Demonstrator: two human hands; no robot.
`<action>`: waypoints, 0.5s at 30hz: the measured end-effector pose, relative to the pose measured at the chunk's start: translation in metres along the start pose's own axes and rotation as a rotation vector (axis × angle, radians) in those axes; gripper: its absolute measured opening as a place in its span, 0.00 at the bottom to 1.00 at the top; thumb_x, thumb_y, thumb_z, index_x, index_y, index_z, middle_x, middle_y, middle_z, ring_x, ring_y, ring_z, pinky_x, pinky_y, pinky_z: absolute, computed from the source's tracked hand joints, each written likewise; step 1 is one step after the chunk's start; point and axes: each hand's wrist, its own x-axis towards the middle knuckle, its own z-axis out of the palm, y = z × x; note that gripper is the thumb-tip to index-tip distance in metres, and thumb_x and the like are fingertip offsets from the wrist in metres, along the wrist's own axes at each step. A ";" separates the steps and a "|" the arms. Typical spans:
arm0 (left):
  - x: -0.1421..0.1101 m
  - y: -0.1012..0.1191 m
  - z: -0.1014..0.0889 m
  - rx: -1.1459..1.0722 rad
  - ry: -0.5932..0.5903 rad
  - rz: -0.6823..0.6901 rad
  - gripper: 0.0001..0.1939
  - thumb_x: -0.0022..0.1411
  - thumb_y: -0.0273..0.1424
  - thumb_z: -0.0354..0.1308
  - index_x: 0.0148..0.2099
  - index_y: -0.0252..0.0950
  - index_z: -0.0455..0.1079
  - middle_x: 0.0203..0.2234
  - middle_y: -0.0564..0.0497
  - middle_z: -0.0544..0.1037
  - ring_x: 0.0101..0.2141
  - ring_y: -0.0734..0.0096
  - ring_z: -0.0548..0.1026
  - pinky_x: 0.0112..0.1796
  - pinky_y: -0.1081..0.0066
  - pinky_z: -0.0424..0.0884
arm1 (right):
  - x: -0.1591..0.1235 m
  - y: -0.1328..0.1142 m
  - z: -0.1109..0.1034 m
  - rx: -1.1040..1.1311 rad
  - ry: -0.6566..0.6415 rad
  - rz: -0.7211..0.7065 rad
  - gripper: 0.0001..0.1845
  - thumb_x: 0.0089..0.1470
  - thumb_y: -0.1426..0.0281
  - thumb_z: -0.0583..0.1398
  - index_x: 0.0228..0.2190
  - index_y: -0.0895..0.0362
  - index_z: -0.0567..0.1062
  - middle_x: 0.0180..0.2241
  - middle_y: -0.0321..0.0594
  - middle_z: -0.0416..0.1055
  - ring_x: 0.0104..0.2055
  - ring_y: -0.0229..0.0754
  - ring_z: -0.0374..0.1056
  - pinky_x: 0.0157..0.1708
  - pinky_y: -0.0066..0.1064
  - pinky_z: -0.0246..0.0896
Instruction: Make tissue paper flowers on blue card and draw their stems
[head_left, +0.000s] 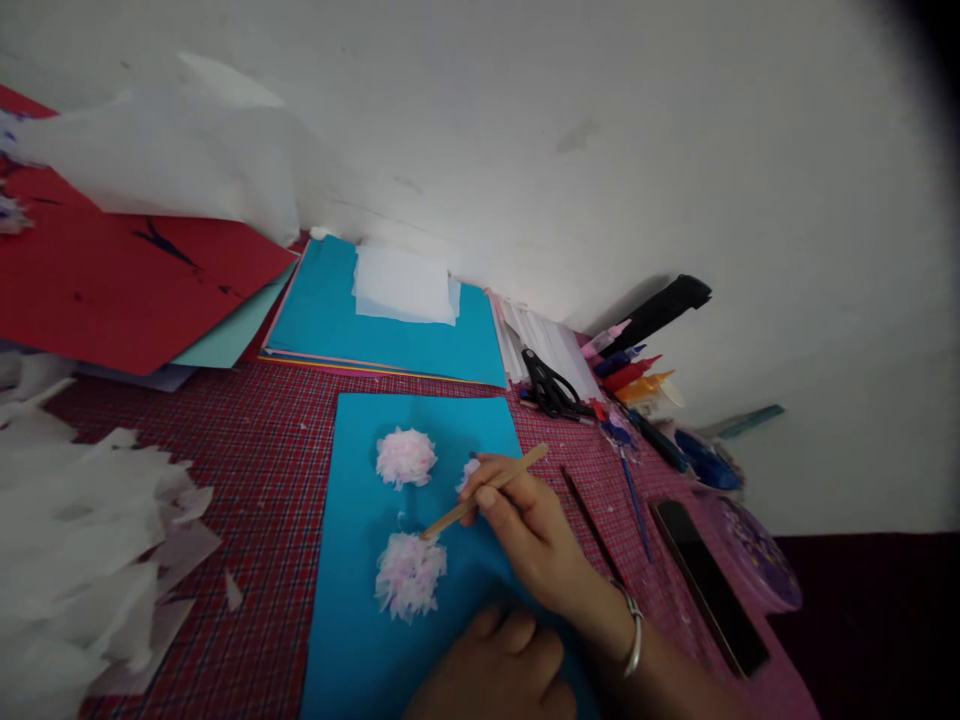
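Note:
A blue paper sheet (360, 600) lies on the red checked tablecloth. On it sit fluffy pink-white tissue pompoms: one at the top (406, 457), one lower (409, 574), and a third (469, 470) partly hidden by my fingers. My right hand (525, 530) is closed round a flat wooden stick (525, 466), whose lower tip touches the paper just above the lower pompom. My left hand (495, 670) rests on the sheet's near edge with its fingers curled under, and nothing shows in it.
Black scissors (551, 385), glue bottles and markers (634, 375) lie at the right. A dark phone (709, 585) sits near the right edge. Stacked coloured paper (322, 320), a red sheet (112, 280) and white tissue scraps (75, 560) fill the left and back. A wall rises behind.

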 end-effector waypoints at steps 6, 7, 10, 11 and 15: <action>0.003 0.000 -0.003 0.019 0.023 0.002 0.18 0.64 0.33 0.53 0.22 0.38 0.60 0.18 0.56 0.64 0.23 0.71 0.63 0.25 0.70 0.59 | 0.000 0.003 0.002 0.079 0.111 -0.013 0.09 0.62 0.72 0.53 0.38 0.51 0.73 0.29 0.33 0.73 0.34 0.37 0.70 0.57 0.41 0.53; 0.003 0.000 -0.003 0.020 0.026 -0.002 0.18 0.65 0.33 0.52 0.22 0.38 0.61 0.18 0.56 0.64 0.23 0.71 0.64 0.25 0.70 0.59 | 0.000 0.003 0.002 0.075 0.093 -0.031 0.09 0.62 0.72 0.53 0.38 0.51 0.74 0.30 0.33 0.74 0.36 0.38 0.70 0.57 0.41 0.53; 0.004 0.001 -0.004 0.010 0.034 -0.016 0.18 0.65 0.33 0.52 0.21 0.38 0.61 0.18 0.56 0.64 0.23 0.72 0.65 0.26 0.70 0.61 | 0.000 0.002 0.003 0.050 0.032 -0.076 0.10 0.61 0.73 0.54 0.35 0.51 0.75 0.33 0.34 0.75 0.41 0.39 0.71 0.57 0.42 0.54; 0.004 0.001 -0.004 0.007 0.029 -0.017 0.18 0.65 0.33 0.52 0.22 0.38 0.62 0.18 0.56 0.64 0.23 0.72 0.65 0.26 0.70 0.61 | 0.000 0.002 0.003 0.042 0.018 -0.081 0.09 0.61 0.73 0.55 0.35 0.51 0.75 0.34 0.34 0.76 0.42 0.39 0.71 0.57 0.43 0.53; 0.003 0.000 -0.005 -0.004 -0.008 -0.015 0.17 0.63 0.34 0.55 0.22 0.38 0.62 0.18 0.56 0.65 0.24 0.71 0.66 0.25 0.70 0.61 | 0.000 0.002 0.002 0.018 -0.029 -0.064 0.09 0.61 0.74 0.54 0.34 0.52 0.74 0.32 0.34 0.75 0.39 0.38 0.71 0.58 0.44 0.52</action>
